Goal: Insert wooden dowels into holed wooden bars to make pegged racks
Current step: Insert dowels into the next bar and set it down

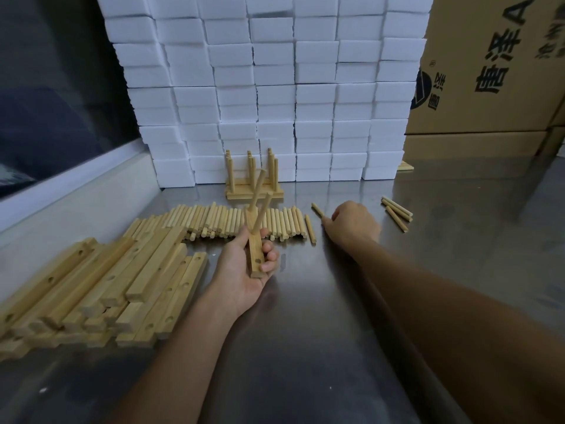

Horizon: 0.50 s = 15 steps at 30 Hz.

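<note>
Two dowels already stand in the holed bar, which the left hand grips w/ fingers curled round its lower end, tilted up so the empty near hole faces the person. Right hand reaches over the worktop, fingers curled, pinching a loose dowel just right of the dowel row, prob. for that hole; finished racks sit behind, out of the way.

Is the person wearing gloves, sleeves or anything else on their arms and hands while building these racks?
Nothing that shows. Both forearms are bare as far up as the picture reaches, with no sleeve edge in view. The left hand and right hand are ungloved. No watch, bracelet or ring is visible on the wrists or the fingers that show. Some of the right hand's fingers are hidden.
</note>
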### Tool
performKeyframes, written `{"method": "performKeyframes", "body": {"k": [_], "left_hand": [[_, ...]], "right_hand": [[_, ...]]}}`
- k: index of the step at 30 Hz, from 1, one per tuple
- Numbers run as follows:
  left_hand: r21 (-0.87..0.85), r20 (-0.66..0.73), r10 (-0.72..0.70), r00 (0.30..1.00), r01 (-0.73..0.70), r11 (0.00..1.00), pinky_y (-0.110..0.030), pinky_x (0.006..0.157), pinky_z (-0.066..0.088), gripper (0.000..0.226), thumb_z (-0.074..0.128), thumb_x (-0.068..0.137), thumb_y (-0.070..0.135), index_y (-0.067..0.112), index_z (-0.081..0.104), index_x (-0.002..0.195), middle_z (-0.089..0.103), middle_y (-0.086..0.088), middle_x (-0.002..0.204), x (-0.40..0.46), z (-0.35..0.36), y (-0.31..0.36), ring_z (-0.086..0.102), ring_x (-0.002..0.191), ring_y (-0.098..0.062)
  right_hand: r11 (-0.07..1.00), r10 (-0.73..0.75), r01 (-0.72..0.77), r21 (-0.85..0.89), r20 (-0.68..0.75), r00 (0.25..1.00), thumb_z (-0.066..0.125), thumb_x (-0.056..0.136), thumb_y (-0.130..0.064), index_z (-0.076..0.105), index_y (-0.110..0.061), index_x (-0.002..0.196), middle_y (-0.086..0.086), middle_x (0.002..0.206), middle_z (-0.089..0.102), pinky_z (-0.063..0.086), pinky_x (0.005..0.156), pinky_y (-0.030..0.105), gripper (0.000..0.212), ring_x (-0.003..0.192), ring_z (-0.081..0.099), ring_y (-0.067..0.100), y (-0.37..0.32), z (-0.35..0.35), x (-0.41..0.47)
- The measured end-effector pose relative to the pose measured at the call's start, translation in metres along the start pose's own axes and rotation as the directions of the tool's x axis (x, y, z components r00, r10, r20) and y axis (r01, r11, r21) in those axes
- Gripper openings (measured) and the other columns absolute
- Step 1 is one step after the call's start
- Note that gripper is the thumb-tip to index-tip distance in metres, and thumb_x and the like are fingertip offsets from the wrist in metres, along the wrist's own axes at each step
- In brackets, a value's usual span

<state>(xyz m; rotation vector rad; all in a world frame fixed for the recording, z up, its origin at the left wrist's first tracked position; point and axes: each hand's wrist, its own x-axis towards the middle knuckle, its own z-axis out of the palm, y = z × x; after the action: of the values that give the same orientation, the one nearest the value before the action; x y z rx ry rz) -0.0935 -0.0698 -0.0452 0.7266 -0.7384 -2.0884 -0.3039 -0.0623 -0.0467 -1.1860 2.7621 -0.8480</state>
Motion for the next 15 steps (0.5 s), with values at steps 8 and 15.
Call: {"method": "performKeyframes", "body": {"k": [8,15], "left_hand": [[0.005,0.041,-0.003,0.999,0.003,1.0,-0.019,0.037,0.033,0.034,0.038,0.104,0.032,0.002,0.055,0.105,0.048,-0.006,0.062,0.0,-0.001,0.001,0.047,0.049,-0.013],[0.009,0.03,0.003,1.0,-0.003,1.0,-0.02,0.038,0.034,0.03,0.041,0.104,0.029,0.002,0.055,0.108,0.048,-0.006,0.063,-0.002,-0.001,0.001,0.047,0.049,-0.014]], "right_hand": [[0.889,0.046,0.015,0.457,-0.123,0.991,0.064,0.093,-0.024,0.07,-0.013,0.1,-0.004,0.078,0.065,0.045,0.057,0.022,0.014,0.068,0.061,0.009,0.015,-0.004,-0.017],[0.375,0.15,-0.011,0.927,-0.049,0.988,0.077,0.085,-0.021,0.073,-0.01,0.092,0.0,0.075,0.076,0.048,0.05,0.013,0.014,0.07,0.073,0.007,0.034,-0.023,-0.046]]}}
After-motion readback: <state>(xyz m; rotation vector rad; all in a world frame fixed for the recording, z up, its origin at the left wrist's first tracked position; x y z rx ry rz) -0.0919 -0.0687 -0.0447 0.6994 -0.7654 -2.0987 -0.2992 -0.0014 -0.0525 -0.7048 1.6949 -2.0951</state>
